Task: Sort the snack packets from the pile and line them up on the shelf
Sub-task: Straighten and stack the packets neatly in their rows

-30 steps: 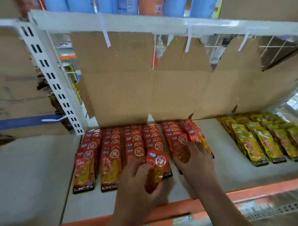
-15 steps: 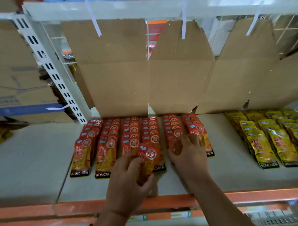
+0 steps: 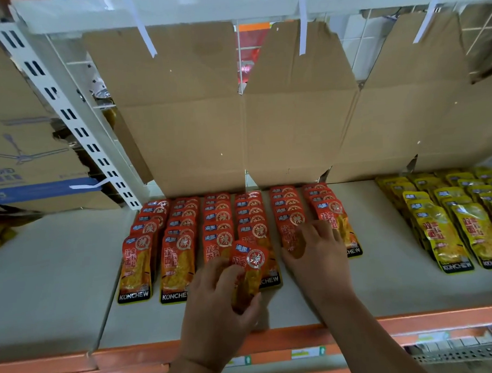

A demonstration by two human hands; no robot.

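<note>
Red packet [image 3: 252, 259] in left hand [image 3: 216, 309], lengthwise, top rearward

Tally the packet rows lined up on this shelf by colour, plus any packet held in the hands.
red rows: 6
yellow rows: 3 in view, cut off by the frame edge
loose red packet in the left hand: 1
Total: 9 rows and 1 loose packet

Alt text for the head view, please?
A person's left hand holds a red snack packet over six rows of matching red packets on a shelf, while the right hand rests on another row's front packet. Yellow packets lie further right; cardboard stands behind.
</note>
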